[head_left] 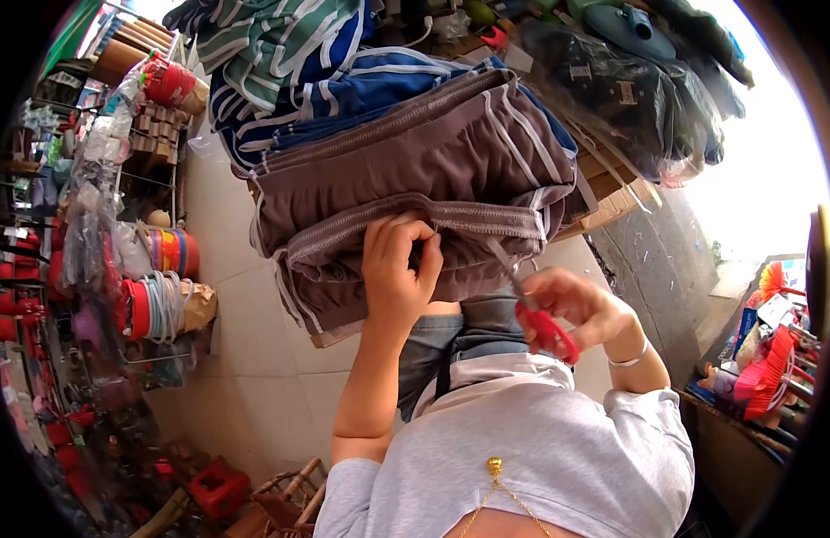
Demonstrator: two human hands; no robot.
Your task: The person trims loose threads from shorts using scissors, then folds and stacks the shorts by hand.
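Note:
A brown garment with white side stripes point(388, 170) lies stacked in front of me, its stitched elastic waistband point(487, 216) folded toward me. My left hand point(399, 260) pinches the lower edge of that waistband between thumb and fingers. In my right hand point(581, 305) is a pair of scissors with red handles point(558, 341). Their blades point up and left, the tips right at the waistband's underside, to the right of my left hand. Under and behind the brown cloth lie blue striped garments point(379, 79), topped by a green and white striped one point(272, 49).
A dark plastic-wrapped bundle point(621, 99) sits beyond the pile at the right. Shelves of goods line the left, with a coil of grey cable point(164, 305) and a red spool point(170, 85). At the right edge stands a box of small items with a red brush-like thing point(765, 377).

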